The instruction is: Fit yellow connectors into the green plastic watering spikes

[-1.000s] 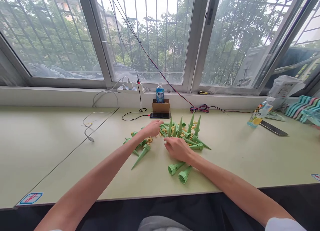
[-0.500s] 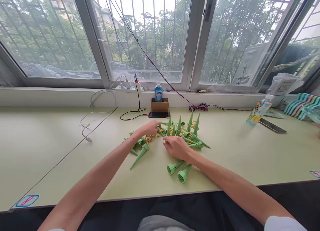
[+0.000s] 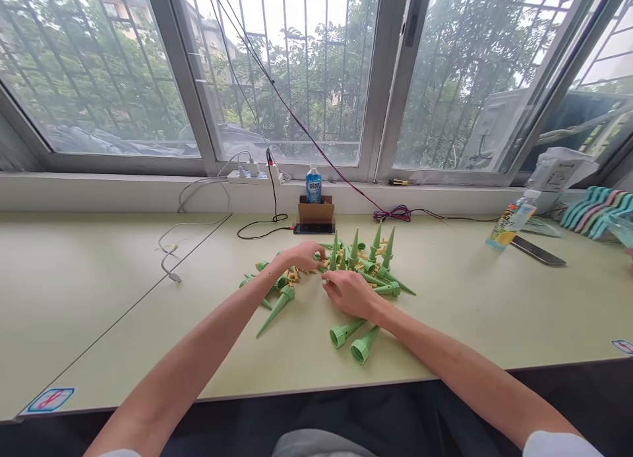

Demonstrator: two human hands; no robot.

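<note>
My left hand (image 3: 305, 254) reaches over the middle of the pile, its fingers curled down beside the right fingertips. What it pinches, if anything, is too small to make out. My right hand (image 3: 349, 293) rests low at the pile's near side with its fingers bent together; anything inside is hidden. Upright green watering spikes (image 3: 355, 249) stand just beyond the right hand. Small orange-yellow pegs (image 3: 295, 274) lie scattered among the spikes. A single long green spike (image 3: 275, 311) lies left of the hands. Two hollow green spikes (image 3: 363, 347) lie by the right wrist, open ends facing me.
Behind the pile, a phone (image 3: 314, 229) leans by a cardboard box (image 3: 316, 210) and a blue-labelled bottle (image 3: 313, 184). Cables (image 3: 395, 213) run along the wall. At right are a drink bottle (image 3: 513, 219), a dark phone (image 3: 538, 250) and hangers (image 3: 593, 210).
My left hand has shifted slightly right, its fingertips now lower and nearer the right hand. My right hand has stayed in place.
</note>
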